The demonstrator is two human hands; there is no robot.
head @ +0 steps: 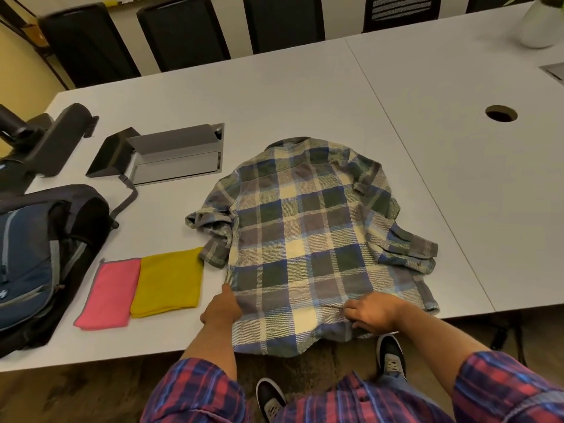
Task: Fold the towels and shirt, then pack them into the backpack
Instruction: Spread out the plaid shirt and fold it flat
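Plaid flannel shirt lay back-up on worktop; soft, limp, likely light. Left hand gripped near-left hem edge; right hand pinched a hem crease. Best held at side seams.

We are counting one plaid shirt, two folded towels, pink and yellow, and one backpack. We are also seeing two hands, the left and right, and four chairs.

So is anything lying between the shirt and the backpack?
Yes. The folded pink towel and yellow towel lie side by side on the table, between the shirt and the backpack.
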